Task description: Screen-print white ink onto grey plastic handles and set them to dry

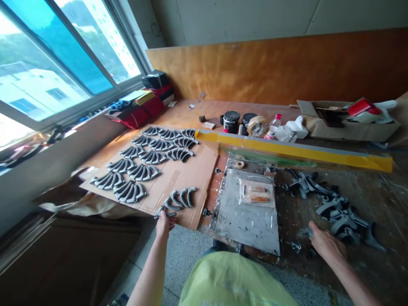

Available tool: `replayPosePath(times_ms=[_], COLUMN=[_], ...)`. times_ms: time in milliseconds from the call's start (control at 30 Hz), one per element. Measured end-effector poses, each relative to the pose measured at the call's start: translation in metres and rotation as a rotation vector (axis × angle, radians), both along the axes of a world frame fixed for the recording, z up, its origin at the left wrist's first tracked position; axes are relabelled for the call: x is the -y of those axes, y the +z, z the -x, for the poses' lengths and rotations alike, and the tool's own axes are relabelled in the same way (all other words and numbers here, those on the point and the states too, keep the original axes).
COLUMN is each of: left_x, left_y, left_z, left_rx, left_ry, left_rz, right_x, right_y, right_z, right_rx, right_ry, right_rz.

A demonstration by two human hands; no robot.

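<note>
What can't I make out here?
All in the head view:
Right hand: blur hides whether it grips the grey piece.
Right forearm: cut off by the bottom edge.
Dark jar: its lid hides the contents.
Cardboard box: front wall hides its bottom.
Mark on the grey board: too small to read.

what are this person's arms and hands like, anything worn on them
The left hand and right hand are bare, with no gloves, watch or bracelet visible. Both forearms are uncovered as far as they show, no sleeves in view. The top is yellow-green.
</note>
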State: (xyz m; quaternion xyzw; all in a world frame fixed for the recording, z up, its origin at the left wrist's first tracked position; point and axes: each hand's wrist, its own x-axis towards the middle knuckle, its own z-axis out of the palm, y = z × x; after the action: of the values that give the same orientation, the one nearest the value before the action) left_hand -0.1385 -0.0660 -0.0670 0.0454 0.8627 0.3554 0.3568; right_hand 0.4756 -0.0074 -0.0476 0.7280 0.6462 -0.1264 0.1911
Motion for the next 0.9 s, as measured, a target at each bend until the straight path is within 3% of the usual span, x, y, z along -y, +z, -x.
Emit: replayPosePath(times_ms=[100, 233, 400, 500, 600, 733, 900], left_x=[-0.004, -0.005, -0.012, -0.031, -0.055, -0.076, -0.088], left_y=[0.004, 0.021, 0.035, 0.033, 0.029, 0.024, 0.018], left_z=[0.013, 0.022, -0.012, -0.047, -0.069, -0.072, -0.066], left_rx=[-0.055, -0.184, -0.567, -0.759, -0.942, -0.987, -0.982], left_ry=[-0.117, -0.236, -0.306, -0.471, -0.607, -0.619, -0.624], left_rz=[0.088, 0.225, 0.270, 0.196, 0.263, 0.325, 0.330], right_x=[-0.003, -0.001, 0.000, -0.001, -0.002, -0.004, -0.008], right_y=[-0.003, -0.009, -0.006, -0.007, -0.010, -0.014, -0.017], right_z=[-0.005, -0.009, -0.008, -0.010, -0.016, -0.020, -0.023], right_rx=[-0.019, -0.055, -0.065, -0.074, -0.098, -0.136, -0.138], right_ry=[-0.040, -0.027, -0.028, -0.009, -0.002, -0.015, -0.046], right_rz=[0.017, 0.006, 0.032, 0.029, 0.057, 0.047, 0.083])
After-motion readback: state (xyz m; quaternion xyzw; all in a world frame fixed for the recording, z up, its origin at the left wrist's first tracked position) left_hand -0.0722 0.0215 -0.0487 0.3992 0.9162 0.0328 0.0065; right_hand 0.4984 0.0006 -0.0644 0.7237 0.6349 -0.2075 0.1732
